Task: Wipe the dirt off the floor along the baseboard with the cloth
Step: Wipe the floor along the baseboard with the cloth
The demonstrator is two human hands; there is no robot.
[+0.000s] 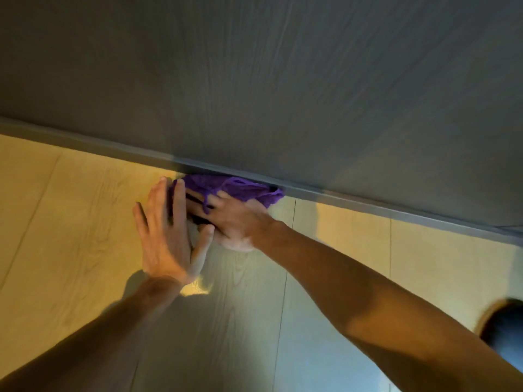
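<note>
A purple cloth lies bunched on the pale wood-grain floor, pressed right against the grey baseboard. My right hand rests on top of the cloth, its fingers spread across it and partly tucked into the folds. My left hand is flat on the floor just left of the cloth, fingers straight and apart, with the fingertips touching the cloth's left edge. No dirt on the floor can be made out.
A grey wood-grain wall rises above the baseboard and fills the upper half of the view. A dark rounded shape, blurred, sits at the right edge over the floor. Floorboard seams run away from me.
</note>
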